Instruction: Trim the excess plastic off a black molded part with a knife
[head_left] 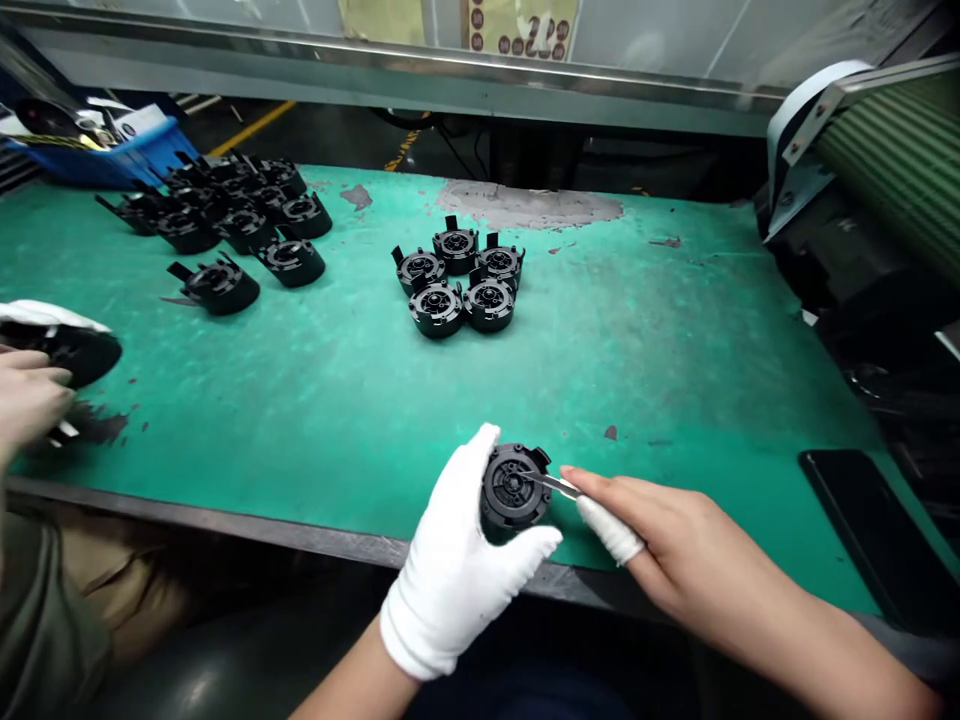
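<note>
At the bottom centre of the frame, the left hand (450, 560), wearing a white glove, is cupping a black part (510, 503), thumb and fingers curving around its sides with its ribbed face turning upward. The right hand (660, 530), bare but for a white cover (611, 530) on the thumb, is pinching a thin metal tool (555, 485), whose tip is reaching over the part's face near the centre; whether the tip is touching cannot be told.

Doing this step well is probably depending on a steady left grip, with the gloved thumb staying clear of the tip. The tool is likely working best at a low angle, with light pressure, so that it is not slipping across the ribs or scratching them.

As for counts: one part is sitting in the left hand, and one tool is showing in the right. Five parts (456, 262) are standing in a ring at upper centre. At upper left, many more parts (187, 235) are crowding together, overlapping too much for a sure count. At the left edge, a co-worker's two hands (30, 395), one gloved, are holding one more. One phone (877, 535) is lying at lower right, and one blue bin (142, 155) is standing at upper left.
</note>
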